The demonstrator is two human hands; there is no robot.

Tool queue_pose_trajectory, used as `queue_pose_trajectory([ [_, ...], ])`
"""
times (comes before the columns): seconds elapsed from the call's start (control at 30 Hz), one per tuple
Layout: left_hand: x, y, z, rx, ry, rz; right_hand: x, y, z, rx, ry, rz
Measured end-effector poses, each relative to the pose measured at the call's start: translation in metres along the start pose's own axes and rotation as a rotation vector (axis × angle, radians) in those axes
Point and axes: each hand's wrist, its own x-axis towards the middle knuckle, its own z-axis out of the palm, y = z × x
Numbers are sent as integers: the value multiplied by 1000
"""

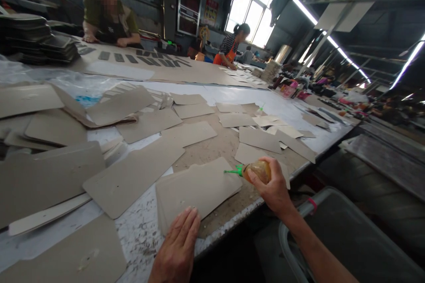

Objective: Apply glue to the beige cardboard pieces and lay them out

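My right hand (275,185) is wrapped round a glue bottle (260,171) of amber liquid, tipped on its side. Its green nozzle (234,171) points left, with the tip at the upper right corner of a grey cardboard piece (199,185). That piece tops a small stack at the table's near edge. My left hand (181,241) lies with fingers stretched out flat on the stack's lower left part. Further grey cardboard pieces (133,177) lie spread to the left, some with small wet-looking spots.
Loose cardboard pieces (260,138) lie beyond the stack. A plastic bin (332,225) stands below the table edge at right. Dark stacked pieces (36,37) sit far left. One person (113,26) leans over the far side; another in an orange apron (227,53) works farther back.
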Motion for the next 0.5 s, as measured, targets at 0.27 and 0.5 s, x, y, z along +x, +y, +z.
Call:
queue_pose_trajectory([
  [0.27,-4,-1,-1,22,-59,0,-1,-3,-8,12,-118,24],
  [0.5,2,2,-2,56,-27,-6,0,-8,0,30,-32,-23],
])
